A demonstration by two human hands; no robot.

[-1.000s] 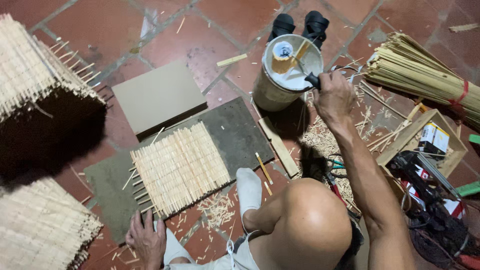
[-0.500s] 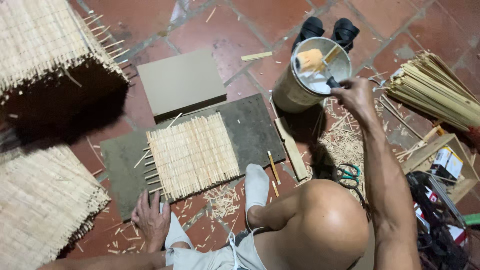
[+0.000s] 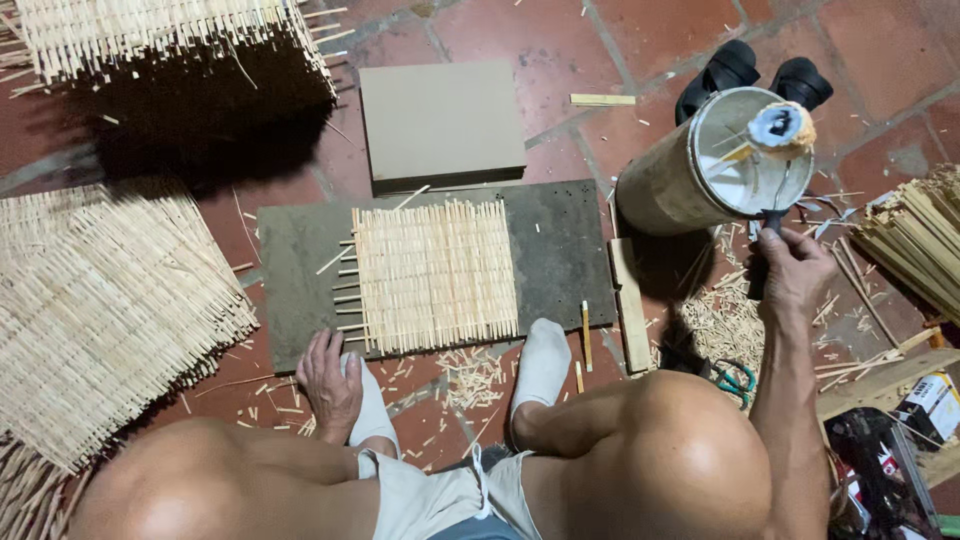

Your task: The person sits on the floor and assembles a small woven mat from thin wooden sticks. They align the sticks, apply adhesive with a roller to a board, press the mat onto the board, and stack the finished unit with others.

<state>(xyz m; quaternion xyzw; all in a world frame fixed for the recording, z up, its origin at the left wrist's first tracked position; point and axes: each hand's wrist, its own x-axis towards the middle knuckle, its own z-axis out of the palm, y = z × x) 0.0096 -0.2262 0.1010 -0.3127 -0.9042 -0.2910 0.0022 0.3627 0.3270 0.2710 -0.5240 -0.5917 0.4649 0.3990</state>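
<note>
A small woven bamboo mat (image 3: 435, 275) lies on a dark board (image 3: 560, 260) in front of my knees. My left hand (image 3: 328, 385) rests flat on the tiled floor at the board's near edge, holding nothing, beside my white-socked foot (image 3: 372, 415). My right hand (image 3: 793, 272) reaches out to the right and grips a dark brush handle (image 3: 772, 220). The brush head (image 3: 782, 126) sits inside a tilted round tin (image 3: 715, 160) with pale glue in it.
Stacks of finished woven mats lie at the far left (image 3: 110, 290) and top left (image 3: 170, 40). A plain brown board (image 3: 440, 125) is beyond the dark one. Bamboo sticks (image 3: 915, 245), scissors (image 3: 738, 380), a wooden strip (image 3: 630, 305) and black shoes (image 3: 760, 70) are on the right.
The view has swung down and left over the mat. My right hand has stayed on the brush in the tin; my left hand has stayed on the floor.
</note>
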